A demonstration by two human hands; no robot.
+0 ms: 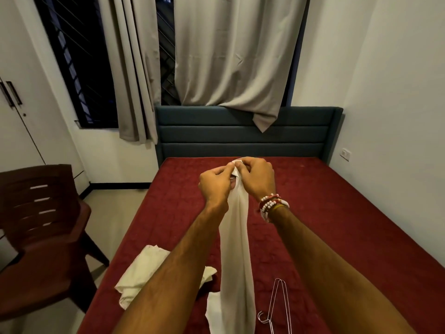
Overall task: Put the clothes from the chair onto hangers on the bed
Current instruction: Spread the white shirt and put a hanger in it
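Note:
Both my hands hold up a white garment (237, 249) over the red bed (337, 225). My left hand (215, 183) and my right hand (257, 178) pinch its top edge close together, and the cloth hangs down in a long narrow fold between my forearms. A second cream garment (142, 273) lies crumpled on the bed's near left corner, partly behind my left forearm. A wire hanger (277, 304) lies flat on the bed at the lower right of the hanging cloth. The brown plastic chair (41, 227) stands to the left of the bed with nothing on its seat.
A dark blue headboard (240, 133) backs the bed under grey curtains (231, 56) and a dark window. A white wall (397, 104) runs along the bed's right side. White wardrobe doors (16, 128) stand behind the chair. Pale floor lies between chair and bed.

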